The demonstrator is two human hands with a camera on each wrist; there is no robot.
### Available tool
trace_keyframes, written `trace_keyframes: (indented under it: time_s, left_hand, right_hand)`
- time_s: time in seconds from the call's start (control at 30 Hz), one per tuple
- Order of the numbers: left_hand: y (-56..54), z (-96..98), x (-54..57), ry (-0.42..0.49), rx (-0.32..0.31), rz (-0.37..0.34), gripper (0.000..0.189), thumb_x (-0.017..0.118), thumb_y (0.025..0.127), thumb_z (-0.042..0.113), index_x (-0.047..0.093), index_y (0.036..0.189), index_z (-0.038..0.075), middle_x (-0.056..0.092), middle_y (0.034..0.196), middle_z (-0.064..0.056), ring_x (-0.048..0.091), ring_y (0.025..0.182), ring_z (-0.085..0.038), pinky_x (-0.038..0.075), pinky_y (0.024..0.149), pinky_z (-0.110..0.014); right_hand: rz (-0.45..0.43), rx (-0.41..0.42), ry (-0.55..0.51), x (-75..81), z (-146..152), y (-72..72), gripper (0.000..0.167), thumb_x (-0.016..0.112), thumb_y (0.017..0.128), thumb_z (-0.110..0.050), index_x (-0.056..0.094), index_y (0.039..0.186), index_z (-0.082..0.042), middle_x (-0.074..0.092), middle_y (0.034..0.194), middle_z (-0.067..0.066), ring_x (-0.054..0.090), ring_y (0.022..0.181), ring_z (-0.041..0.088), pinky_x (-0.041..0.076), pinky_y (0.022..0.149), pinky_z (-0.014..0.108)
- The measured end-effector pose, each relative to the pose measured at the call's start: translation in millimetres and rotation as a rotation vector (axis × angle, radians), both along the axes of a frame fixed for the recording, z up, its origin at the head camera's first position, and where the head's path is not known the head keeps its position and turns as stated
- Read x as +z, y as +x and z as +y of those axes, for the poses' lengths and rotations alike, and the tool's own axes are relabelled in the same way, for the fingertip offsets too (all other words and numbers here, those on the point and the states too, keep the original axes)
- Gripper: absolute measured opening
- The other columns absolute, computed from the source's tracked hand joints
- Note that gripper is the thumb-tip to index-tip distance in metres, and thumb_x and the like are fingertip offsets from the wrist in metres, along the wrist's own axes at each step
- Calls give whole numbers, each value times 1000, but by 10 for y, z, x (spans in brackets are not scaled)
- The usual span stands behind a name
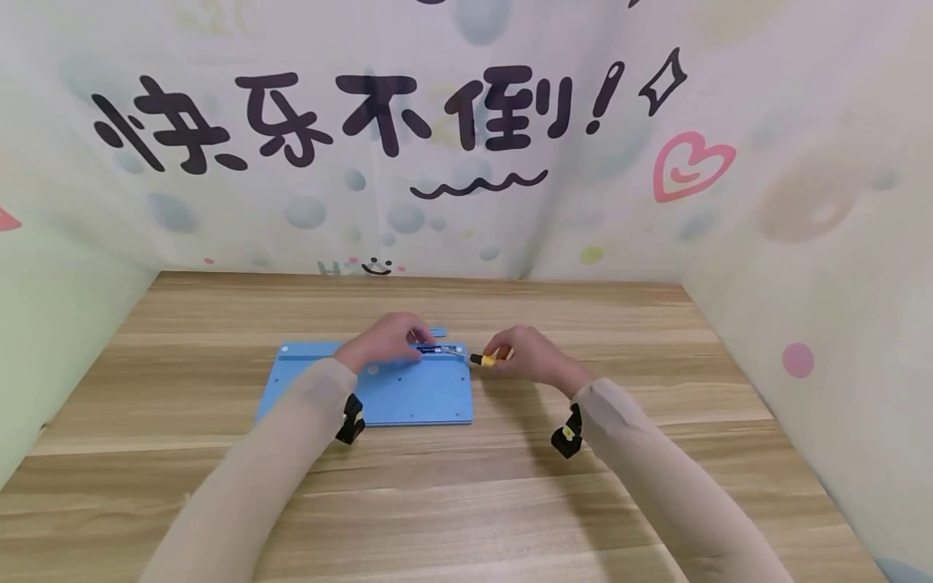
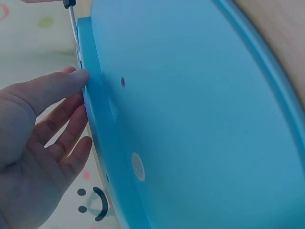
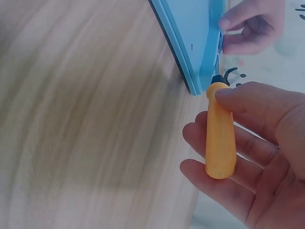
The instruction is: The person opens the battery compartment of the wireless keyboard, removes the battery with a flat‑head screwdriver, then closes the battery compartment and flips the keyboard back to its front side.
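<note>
A blue keyboard [image 1: 415, 393] lies underside up on the table, with a raised ridge along its far edge. In that ridge a battery compartment [image 1: 437, 349] is uncovered, and dark and silvery parts show inside it. My left hand [image 1: 394, 336] holds the ridge beside the compartment, thumb on the near side and fingers toward the far side. From the right, my right hand [image 1: 530, 355] pinches a screwdriver by its yellow handle [image 3: 220, 133]. The screwdriver's shaft [image 2: 73, 28] reaches into the compartment; its tip is too small to make out.
A small blue cover [image 1: 438, 332] lies just behind the keyboard. The wood-grain table [image 1: 466, 502] extends around it, with a printed curtain [image 1: 437, 235] along the back and sides. Screws and round pale feet [image 2: 137, 166] dot the keyboard's underside.
</note>
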State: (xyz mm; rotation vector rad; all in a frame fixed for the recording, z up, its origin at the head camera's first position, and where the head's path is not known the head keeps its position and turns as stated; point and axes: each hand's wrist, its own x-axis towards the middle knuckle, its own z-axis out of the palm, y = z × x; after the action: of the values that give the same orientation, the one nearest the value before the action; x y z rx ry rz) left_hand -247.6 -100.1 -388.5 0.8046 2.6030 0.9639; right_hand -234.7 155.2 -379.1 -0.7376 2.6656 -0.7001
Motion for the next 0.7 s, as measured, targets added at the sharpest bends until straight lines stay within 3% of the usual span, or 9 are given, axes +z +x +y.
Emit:
trace_keyframes:
  time_s: [0.33,0.7]
  left_hand:
    - [-88,142,-33,-8,-92,0,21,66,78,-6,68,98,3,63,102,-8,55,94,-23,46,83,-36]
    - [-184,189,-10,-127,-128,6,19,68,79,-1,69,95,7,63,96,-3,55,89,-19,47,82,-33]
  right_hand:
    - [3,4,-46,-56,40,99,18,69,81,-7,67,98,-2,64,81,1,59,74,13,50,67,25]
    - [-23,-24,-81,-60,116,216,20,67,83,-7,65,102,-3,65,85,1,59,76,12,49,67,27]
